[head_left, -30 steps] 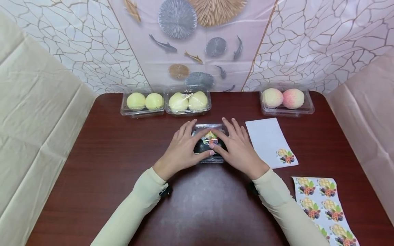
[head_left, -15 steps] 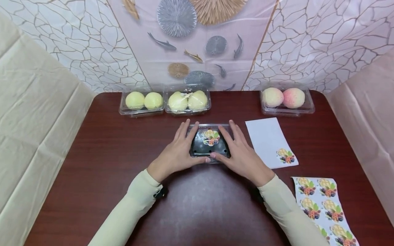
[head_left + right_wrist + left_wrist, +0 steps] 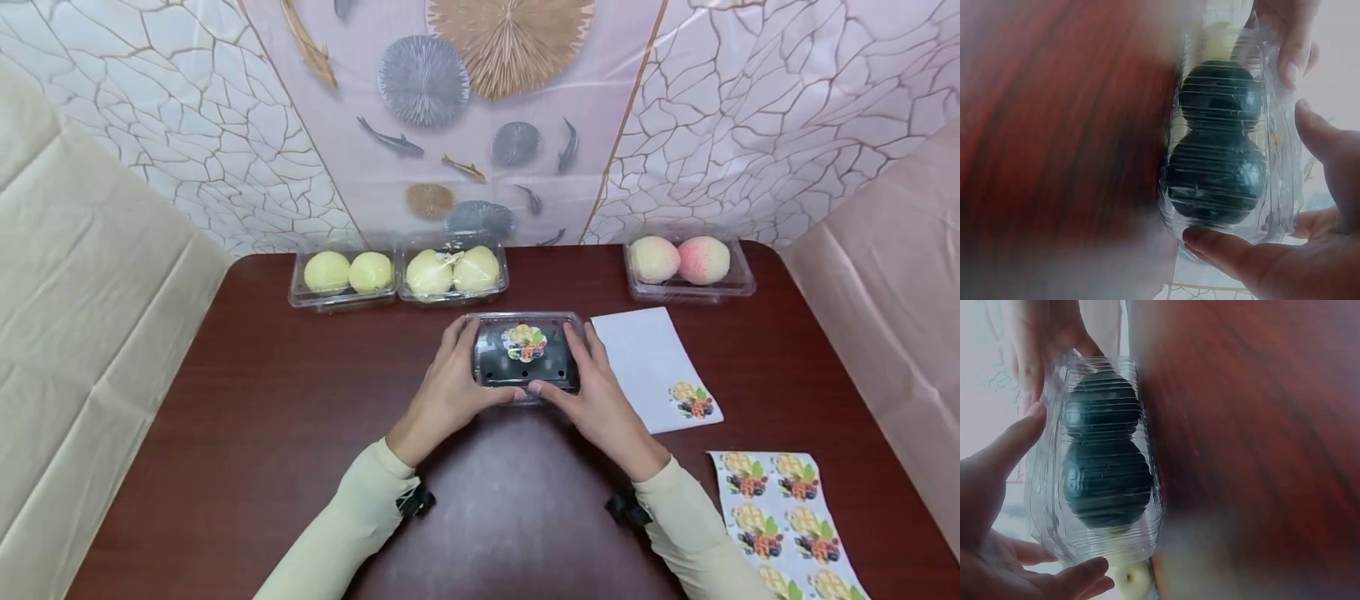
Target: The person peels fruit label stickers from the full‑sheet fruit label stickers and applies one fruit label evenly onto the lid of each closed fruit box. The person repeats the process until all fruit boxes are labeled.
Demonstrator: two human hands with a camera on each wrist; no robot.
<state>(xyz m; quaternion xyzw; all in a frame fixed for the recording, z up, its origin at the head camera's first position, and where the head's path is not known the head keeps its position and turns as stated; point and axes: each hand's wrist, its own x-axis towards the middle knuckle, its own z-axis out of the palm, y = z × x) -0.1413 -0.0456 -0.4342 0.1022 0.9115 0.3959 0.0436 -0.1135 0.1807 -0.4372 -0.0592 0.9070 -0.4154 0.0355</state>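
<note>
A clear plastic fruit box (image 3: pixel 557 350) lies before me, with a fruit-print sticker (image 3: pixel 525 342) on its lid. Through its ribbed side, two round, dark green fruits (image 3: pixel 1108 481) show in the left wrist view. My left hand (image 3: pixel 447 383) grips the box's left end, thumb along the near edge and fingers at the side. At the opposite end my right hand (image 3: pixel 609 400) holds it the same way, as the right wrist view shows with its fingers (image 3: pixel 1216 247) around the end. The thumbtips nearly meet. Whether the box touches the table, I cannot tell.
Two clear boxes of pale yellow-green fruit (image 3: pixel 348 272) (image 3: pixel 453 271) stand at the back left. A box of pinkish peaches (image 3: pixel 703 260) stands back right. Right of my hands lie a white sheet (image 3: pixel 637 358) with one sticker and a sticker sheet (image 3: pixel 787 517) with several.
Both hands have moved from over the lid's sticker outward to the box's ends and now grip it. The box looks slightly larger and turned a little. The head view has tilted up.
</note>
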